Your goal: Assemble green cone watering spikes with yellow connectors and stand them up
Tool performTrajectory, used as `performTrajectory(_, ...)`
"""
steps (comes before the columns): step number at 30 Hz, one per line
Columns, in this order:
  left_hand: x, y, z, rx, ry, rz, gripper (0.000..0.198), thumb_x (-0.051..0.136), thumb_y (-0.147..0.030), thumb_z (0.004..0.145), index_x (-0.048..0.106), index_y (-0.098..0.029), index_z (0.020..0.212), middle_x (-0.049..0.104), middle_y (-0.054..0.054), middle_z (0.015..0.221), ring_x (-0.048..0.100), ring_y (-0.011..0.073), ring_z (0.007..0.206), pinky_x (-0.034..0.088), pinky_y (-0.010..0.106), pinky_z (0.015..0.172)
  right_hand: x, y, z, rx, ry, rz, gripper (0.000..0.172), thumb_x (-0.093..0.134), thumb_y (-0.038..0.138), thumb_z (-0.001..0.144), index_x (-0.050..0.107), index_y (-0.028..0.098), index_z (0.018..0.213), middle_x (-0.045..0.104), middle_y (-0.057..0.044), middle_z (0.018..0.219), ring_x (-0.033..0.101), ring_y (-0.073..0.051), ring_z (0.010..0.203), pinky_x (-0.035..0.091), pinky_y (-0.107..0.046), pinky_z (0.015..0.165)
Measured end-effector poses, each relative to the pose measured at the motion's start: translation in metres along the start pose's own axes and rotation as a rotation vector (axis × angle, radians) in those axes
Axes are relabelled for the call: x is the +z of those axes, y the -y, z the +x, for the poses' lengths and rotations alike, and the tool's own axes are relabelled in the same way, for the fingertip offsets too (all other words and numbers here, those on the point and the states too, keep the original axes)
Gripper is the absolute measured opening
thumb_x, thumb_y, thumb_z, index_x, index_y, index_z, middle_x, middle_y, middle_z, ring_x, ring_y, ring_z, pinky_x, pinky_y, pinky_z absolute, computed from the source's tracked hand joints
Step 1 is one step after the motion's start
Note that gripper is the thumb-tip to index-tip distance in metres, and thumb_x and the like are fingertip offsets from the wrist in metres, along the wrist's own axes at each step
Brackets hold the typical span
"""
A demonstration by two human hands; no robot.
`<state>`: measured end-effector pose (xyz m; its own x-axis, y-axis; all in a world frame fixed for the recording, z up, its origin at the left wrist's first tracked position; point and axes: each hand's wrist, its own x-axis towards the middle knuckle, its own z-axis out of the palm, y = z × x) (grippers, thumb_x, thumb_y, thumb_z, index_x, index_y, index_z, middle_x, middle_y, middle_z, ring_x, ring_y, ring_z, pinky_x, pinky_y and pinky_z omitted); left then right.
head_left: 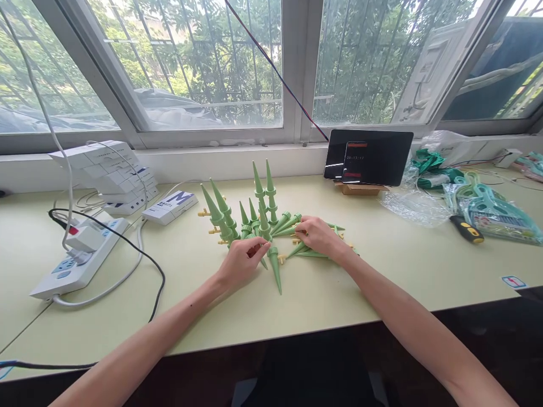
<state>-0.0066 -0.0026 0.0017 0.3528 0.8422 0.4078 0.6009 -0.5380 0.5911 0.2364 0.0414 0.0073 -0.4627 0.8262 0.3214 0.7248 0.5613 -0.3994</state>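
Note:
In the head view, green plastic plant watering spikes with small yellow valves stand and lie in the middle of the table. My left hand is closed, thumb and fingers pinched at the collar of a green spike. Another spike points toward the front edge, just right of those fingertips. Taller stacked spikes stand upright behind my left hand. My right hand reaches into a pile of lying spikes, its fingers curled together. What lies between them is hidden.
A power strip with cables and a white box are at left. Behind, a tablet with a phone leaning on it rests on a cardboard stand. Plastic bags, a screwdriver and packaged blue-green items lie at right.

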Motion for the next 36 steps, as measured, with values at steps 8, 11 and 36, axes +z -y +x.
performTrajectory(8,0.0007,0.0027,-0.0005,0.013,0.001,-0.002,0.028,0.053,-0.034,0.094,0.066,-0.015,0.079,0.053,-0.004,0.054,0.035,0.0078,0.049,0.029,0.022,0.049,-0.0030,0.0027,0.0007,0.016,0.021,-0.005,0.033,0.048,0.007,0.083,0.037,0.016,0.053,0.036,0.002,0.064,0.029,-0.010,0.057,0.023,-0.026,0.056)
performTrajectory(11,0.0012,0.0027,-0.0002,0.012,0.003,0.003,0.028,0.053,-0.035,0.094,0.067,-0.015,0.079,0.053,-0.003,0.054,0.035,0.0078,0.049,0.029,0.022,0.049,-0.0038,0.0039,0.0009,0.024,0.029,-0.012,0.033,0.048,0.007,0.083,0.036,0.017,0.053,0.036,0.002,0.064,0.029,-0.010,0.057,0.023,-0.026,0.057)
performTrajectory(36,0.0001,-0.0007,0.0015,0.037,-0.001,0.037,0.030,0.052,-0.034,0.095,0.067,-0.015,0.076,0.052,-0.003,0.053,0.035,0.0079,0.048,0.028,0.022,0.048,0.0011,0.0005,0.0020,0.011,0.013,-0.001,0.032,0.053,0.007,0.083,0.047,0.016,0.053,0.039,0.002,0.066,0.030,-0.010,0.058,0.024,-0.025,0.057)
